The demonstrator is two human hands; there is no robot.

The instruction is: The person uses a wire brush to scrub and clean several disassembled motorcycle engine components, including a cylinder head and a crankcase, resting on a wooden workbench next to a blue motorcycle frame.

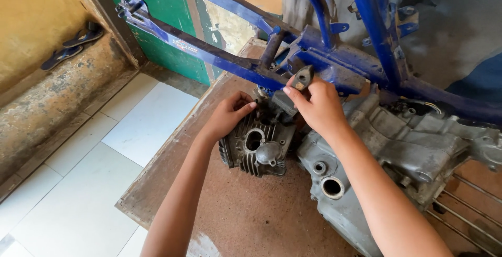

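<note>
A dark finned engine cylinder head [257, 150] lies on a brown board [238, 212], joined to a grey engine case [413, 152]. A blue motorcycle frame [334, 61] stretches over both. My left hand [228, 115] rests on the top left edge of the cylinder head, fingers curled against it. My right hand [317, 105] is closed around a dark part at the top of the head, just under the blue frame, with a small grey stub [302, 76] showing above its fingers.
White floor tiles [89, 184] lie left of the board. A green door [157, 21] stands behind the frame. A pair of dark sandals [73, 45] sits on a raised concrete ledge [52, 100] at the left. Metal rods [465, 204] lie at the lower right.
</note>
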